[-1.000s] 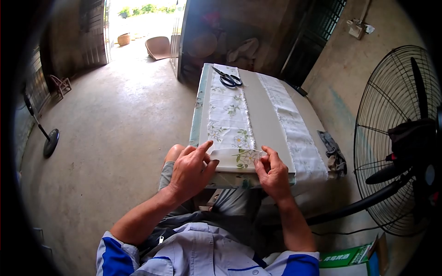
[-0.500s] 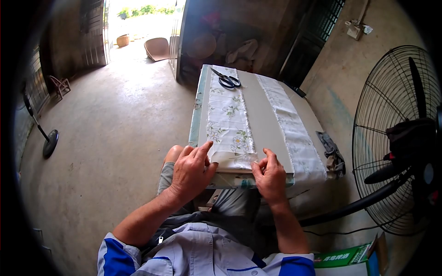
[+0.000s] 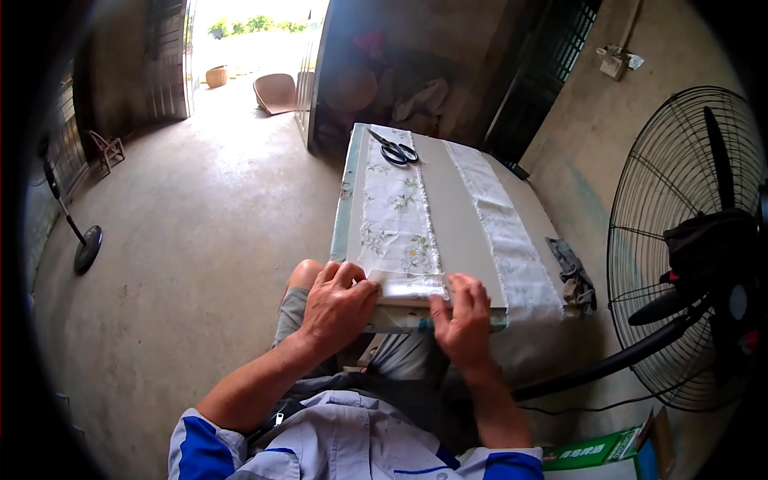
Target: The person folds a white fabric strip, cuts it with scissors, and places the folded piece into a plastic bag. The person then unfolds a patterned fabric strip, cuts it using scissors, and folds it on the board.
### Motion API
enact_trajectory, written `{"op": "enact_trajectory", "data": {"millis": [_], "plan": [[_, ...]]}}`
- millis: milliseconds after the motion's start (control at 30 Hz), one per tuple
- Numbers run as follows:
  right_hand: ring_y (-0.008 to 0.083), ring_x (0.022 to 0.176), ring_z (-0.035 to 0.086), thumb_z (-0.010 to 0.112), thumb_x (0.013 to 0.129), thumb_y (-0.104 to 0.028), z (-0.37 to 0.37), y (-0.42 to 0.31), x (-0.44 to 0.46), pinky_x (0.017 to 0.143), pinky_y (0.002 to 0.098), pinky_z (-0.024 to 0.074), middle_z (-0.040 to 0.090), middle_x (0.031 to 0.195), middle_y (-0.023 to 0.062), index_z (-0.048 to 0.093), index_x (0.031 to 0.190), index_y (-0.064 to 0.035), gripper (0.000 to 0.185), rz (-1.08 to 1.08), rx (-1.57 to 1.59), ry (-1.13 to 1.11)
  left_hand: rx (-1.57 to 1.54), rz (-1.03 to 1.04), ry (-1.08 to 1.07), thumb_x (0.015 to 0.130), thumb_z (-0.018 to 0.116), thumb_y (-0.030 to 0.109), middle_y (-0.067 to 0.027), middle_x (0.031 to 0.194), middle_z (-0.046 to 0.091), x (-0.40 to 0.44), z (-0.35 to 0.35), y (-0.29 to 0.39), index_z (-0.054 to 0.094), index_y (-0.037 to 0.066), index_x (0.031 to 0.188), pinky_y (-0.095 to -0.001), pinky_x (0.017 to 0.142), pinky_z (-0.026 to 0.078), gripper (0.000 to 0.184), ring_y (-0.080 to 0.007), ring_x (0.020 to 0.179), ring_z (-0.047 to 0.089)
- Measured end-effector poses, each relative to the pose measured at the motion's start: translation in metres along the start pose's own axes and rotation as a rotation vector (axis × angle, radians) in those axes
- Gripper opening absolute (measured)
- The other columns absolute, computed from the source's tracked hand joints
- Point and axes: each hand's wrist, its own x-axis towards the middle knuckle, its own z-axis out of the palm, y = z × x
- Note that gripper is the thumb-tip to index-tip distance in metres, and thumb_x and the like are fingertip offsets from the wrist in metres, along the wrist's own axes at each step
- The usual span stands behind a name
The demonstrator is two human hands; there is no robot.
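A white floral cloth strip (image 3: 400, 200) with a frayed right edge lies lengthwise on the table, its near end folded over into a narrow band. At the band's left end, my left hand (image 3: 340, 302) has its fingers curled and closed on the cloth. My right hand (image 3: 466, 320) is bent around the band's right corner, thumb and fingers at the fold; the exact grip is partly hidden. Black-handled scissors (image 3: 398, 153) rest on the strip's far end, blades slightly parted.
A second white strip (image 3: 512, 232) runs along the table's (image 3: 460, 216) right side and hangs over the near edge. Dark crumpled cloth (image 3: 572, 272) is at the right edge. A large black fan (image 3: 696, 248) stands close on the right, a green box (image 3: 596, 452) below it.
Both hands have moved slightly nearer to me at the strip's near end. My left fingers have curled in on the fold, and my right hand has closed toward its corner.
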Motion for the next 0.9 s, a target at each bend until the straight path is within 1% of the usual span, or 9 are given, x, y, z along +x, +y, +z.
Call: {"op": "enact_trajectory", "data": {"millis": [33,100,200,300,433,533,700,800,900], "plan": [[0.0353,0.115,0.061,0.072,0.093,-0.020,-0.002,-0.010,0.000,0.101,0.0468,0.0446,0.063,0.126,0.0188,0.061,0.129,0.0018,0.043,-0.023,0.070,-0.038,0.006,-0.003,0.006,0.084,0.077,0.014,-0.0064,0.096,0.064,0.001,-0.002,0.002,0.076,0.010,0.090,-0.0430,0.088,0.045,0.008,-0.0285,0.093,0.059],[0.0350,0.125,0.059,0.073,0.094,-0.028,-0.001,-0.033,-0.001,0.107,0.0499,0.0414,0.061,0.135,0.0205,0.061,0.131,0.0044,0.051,-0.164,0.085,-0.146,0.002,-0.015,0.011,0.082,0.077,0.012,-0.0060,0.095,0.064,-0.001,-0.001,0.004,0.076,0.010,0.090,-0.0423,0.087,0.046,0.008,-0.0289,0.093,0.059],[0.0359,0.137,0.053,0.074,0.093,-0.037,0.012,-0.056,-0.005,0.116,0.0533,0.0351,0.056,0.146,0.0229,0.055,0.140,0.0067,0.067,-0.278,0.176,-0.229,-0.017,-0.026,0.026,0.081,0.077,0.010,-0.0056,0.094,0.064,-0.001,0.003,0.002,0.076,0.010,0.089,-0.0420,0.085,0.047,0.009,-0.0296,0.092,0.059],[0.0378,0.144,0.047,0.076,0.089,-0.037,0.024,-0.056,-0.017,0.120,0.0553,0.0307,0.052,0.151,0.0249,0.048,0.146,0.0079,0.077,-0.193,0.163,-0.270,-0.037,-0.034,0.030,0.082,0.076,0.010,-0.0061,0.094,0.064,0.001,0.000,0.004,0.076,0.009,0.090,-0.0435,0.085,0.047,0.008,-0.0305,0.092,0.059],[0.0373,0.144,0.047,0.077,0.086,-0.043,0.012,-0.037,-0.027,0.121,0.0555,0.0283,0.051,0.152,0.0244,0.048,0.146,0.0089,0.085,-0.184,0.003,-0.321,-0.051,-0.041,0.003,0.084,0.075,0.010,-0.0076,0.096,0.064,0.001,-0.003,0.005,0.076,0.008,0.091,-0.0437,0.086,0.048,0.008,-0.0311,0.093,0.058],[0.0365,0.144,0.046,0.077,0.085,-0.042,-0.003,-0.018,-0.034,0.121,0.0552,0.0279,0.050,0.153,0.0240,0.050,0.145,0.0092,0.084,-0.154,-0.095,-0.329,-0.052,-0.043,-0.009,0.085,0.074,0.009,-0.0084,0.096,0.064,0.001,-0.005,0.008,0.076,0.007,0.093,-0.0434,0.086,0.048,0.008,-0.0315,0.093,0.058],[0.0343,0.144,0.046,0.077,0.086,-0.039,-0.010,-0.004,-0.040,0.120,0.0540,0.0279,0.051,0.153,0.0212,0.052,0.145,0.0049,0.077,-0.103,-0.090,-0.307,-0.059,-0.044,-0.023,0.085,0.075,0.009,-0.0095,0.097,0.064,-0.003,-0.005,0.005,0.076,0.006,0.093,-0.0427,0.088,0.049,0.009,-0.0317,0.095,0.059],[0.0338,0.143,0.047,0.078,0.086,-0.038,-0.010,-0.005,-0.039,0.120,0.0538,0.0283,0.052,0.152,0.0201,0.053,0.145,0.0031,0.076,-0.091,-0.077,-0.306,-0.041,-0.044,-0.101,0.083,0.076,0.011,-0.0118,0.102,0.063,-0.003,-0.014,0.006,0.075,0.004,0.095,-0.0430,0.089,0.051,0.013,-0.0322,0.099,0.060],[0.0334,0.143,0.048,0.077,0.086,-0.039,-0.011,-0.008,-0.037,0.118,0.0548,0.0293,0.052,0.152,0.0192,0.054,0.144,0.0023,0.075,-0.077,-0.082,-0.309,0.106,0.010,-0.050,0.081,0.078,0.012,-0.0128,0.108,0.062,0.002,-0.031,0.021,0.074,0.004,0.099,-0.0447,0.093,0.052,0.020,-0.0328,0.102,0.060]]}}
